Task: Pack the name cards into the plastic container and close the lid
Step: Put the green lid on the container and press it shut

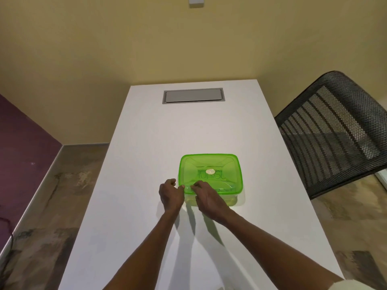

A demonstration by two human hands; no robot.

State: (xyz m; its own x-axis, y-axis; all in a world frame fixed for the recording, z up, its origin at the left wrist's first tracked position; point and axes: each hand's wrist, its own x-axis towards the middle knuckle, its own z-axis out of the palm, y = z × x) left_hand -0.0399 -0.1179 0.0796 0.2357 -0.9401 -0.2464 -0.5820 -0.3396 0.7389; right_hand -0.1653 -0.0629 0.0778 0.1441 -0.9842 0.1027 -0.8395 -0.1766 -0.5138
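A clear plastic container point(231, 200) with a translucent green lid point(217, 168) stands on the white table point(146, 164), a little right of centre. The lid lies flat on top of it, with a small white disc in its middle. My left hand point(170, 194) is at the lid's near left corner, thumb touching the rim and fingers curled. My right hand point(206, 197) rests on the near edge of the lid, fingertips pressing on it. No name cards show; whatever is inside the container is hidden by the lid and my hands.
A grey cable hatch point(192, 95) is set into the far end of the table. A black mesh chair point(335, 130) stands close to the table's right side. The yellow wall lies beyond the far edge, floor to the left.
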